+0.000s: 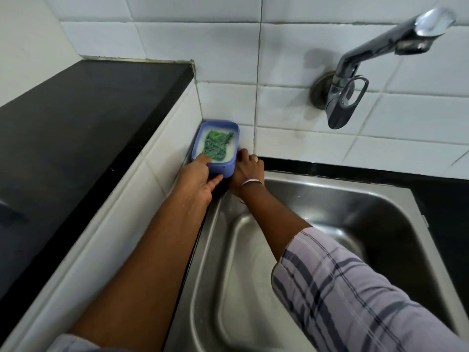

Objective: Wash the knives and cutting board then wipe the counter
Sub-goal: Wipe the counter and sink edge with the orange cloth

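Scrubber (215,146), green and coarse, lies in cloudy white water inside a rounded rectangular blue plastic tub (224,167), which sits in the tiled corner at the back left of the steel sink (342,214). The left hand (200,177) grips the tub's near left corner. The right hand (247,168) curls against its right wall; whether it grips is unclear. A glossy black worktop (88,110) lies to the left.
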A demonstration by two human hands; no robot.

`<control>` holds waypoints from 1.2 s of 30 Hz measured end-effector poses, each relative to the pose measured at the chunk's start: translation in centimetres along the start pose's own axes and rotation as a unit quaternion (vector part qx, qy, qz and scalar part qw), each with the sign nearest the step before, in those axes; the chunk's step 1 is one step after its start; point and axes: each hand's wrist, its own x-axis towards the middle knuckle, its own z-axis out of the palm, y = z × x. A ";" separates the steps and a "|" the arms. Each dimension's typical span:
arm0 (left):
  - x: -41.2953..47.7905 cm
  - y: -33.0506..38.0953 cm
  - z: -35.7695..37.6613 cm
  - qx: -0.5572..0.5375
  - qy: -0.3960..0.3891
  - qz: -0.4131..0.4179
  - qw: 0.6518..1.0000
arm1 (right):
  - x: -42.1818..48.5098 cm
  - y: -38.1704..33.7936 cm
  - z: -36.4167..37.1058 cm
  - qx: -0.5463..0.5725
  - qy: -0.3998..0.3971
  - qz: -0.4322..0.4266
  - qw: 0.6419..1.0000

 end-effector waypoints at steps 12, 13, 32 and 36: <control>2.2 -2.9 0.6 0.018 0.061 0.008 0.998 | -3.9 10.6 -2.8 -0.065 0.045 0.112 0.991; 2.4 -3.2 0.6 0.020 0.066 0.010 0.998 | -4.2 11.4 -3.1 -0.069 0.045 0.121 0.989; -6.0 -13.1 2.4 0.168 0.044 0.031 0.984 | -15.7 24.1 -12.6 0.039 -0.109 0.259 0.959; -11.7 -19.7 3.6 0.249 -0.031 -0.050 0.967 | -27.5 23.8 -16.0 0.141 0.003 0.268 0.953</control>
